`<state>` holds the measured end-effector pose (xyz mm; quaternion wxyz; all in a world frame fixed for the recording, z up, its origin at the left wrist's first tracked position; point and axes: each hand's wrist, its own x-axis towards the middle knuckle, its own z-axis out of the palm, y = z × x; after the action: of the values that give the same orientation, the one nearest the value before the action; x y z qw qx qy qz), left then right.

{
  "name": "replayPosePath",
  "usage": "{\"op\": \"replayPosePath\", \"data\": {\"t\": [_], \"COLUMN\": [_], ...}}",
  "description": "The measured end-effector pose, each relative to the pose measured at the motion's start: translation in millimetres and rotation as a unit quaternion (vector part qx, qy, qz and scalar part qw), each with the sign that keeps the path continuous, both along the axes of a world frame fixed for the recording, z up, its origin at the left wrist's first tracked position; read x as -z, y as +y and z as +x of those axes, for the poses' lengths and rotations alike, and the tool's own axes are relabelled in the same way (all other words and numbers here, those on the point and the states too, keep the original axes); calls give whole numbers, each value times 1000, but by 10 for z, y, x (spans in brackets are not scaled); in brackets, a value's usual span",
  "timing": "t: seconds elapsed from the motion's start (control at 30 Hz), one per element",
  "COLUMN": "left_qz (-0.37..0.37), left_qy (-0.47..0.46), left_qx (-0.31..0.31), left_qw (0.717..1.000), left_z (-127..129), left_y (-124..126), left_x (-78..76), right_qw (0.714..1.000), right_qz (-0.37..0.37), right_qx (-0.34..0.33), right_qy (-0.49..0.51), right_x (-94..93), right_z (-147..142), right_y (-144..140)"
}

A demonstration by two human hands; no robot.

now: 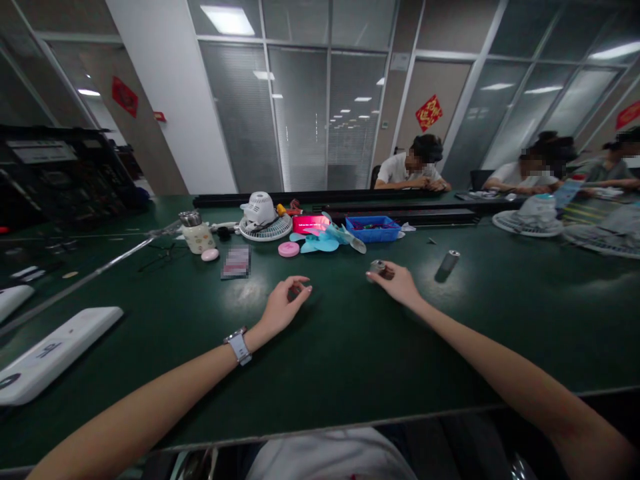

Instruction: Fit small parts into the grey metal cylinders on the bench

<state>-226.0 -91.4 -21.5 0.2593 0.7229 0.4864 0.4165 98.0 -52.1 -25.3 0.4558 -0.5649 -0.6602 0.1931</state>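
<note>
Left hand (287, 303): half-curled, released | right hand (399, 283): outstretched, pinching seemingly metal cylinder (377, 266)

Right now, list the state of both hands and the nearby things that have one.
Left hand, fingers loosely curled, nothing visible in it.
Right hand, closed on the held cylinder.
Held cylinder, gripped; whether it touches the table is unclear.
Other cylinder, seemingly upright on the table, untouched.
Watch, strapped on.
Blue bin, open-topped, with small items inside.
Patterned bottle, upright.
</note>
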Motion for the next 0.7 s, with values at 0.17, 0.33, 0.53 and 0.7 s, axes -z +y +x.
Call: {"op": "replayPosePath", "data": {"t": [0.17, 0.33, 0.53, 0.7], "left_qz": [39, 55, 70, 96], "left_qy": [30, 28, 21, 28], "left_qx": [81, 107, 98, 46], "left_qw": [995, 992, 993, 994], "left_z": [134, 129, 239, 61], "left_y": [-125, -17, 34, 31], "left_x": [-56, -13, -111, -194], "right_qw": [978, 967, 966, 970], "right_qz": [-1, -12, -16, -31], "right_qx": [-208, -252, -255, -240], "right_qy": [-14, -35, -28, -34], "right_x": [-24, -37, -25, -35], "right_z": [-899, -1075, -1025, -1061], "right_y": [-400, -513, -502, -531]}}
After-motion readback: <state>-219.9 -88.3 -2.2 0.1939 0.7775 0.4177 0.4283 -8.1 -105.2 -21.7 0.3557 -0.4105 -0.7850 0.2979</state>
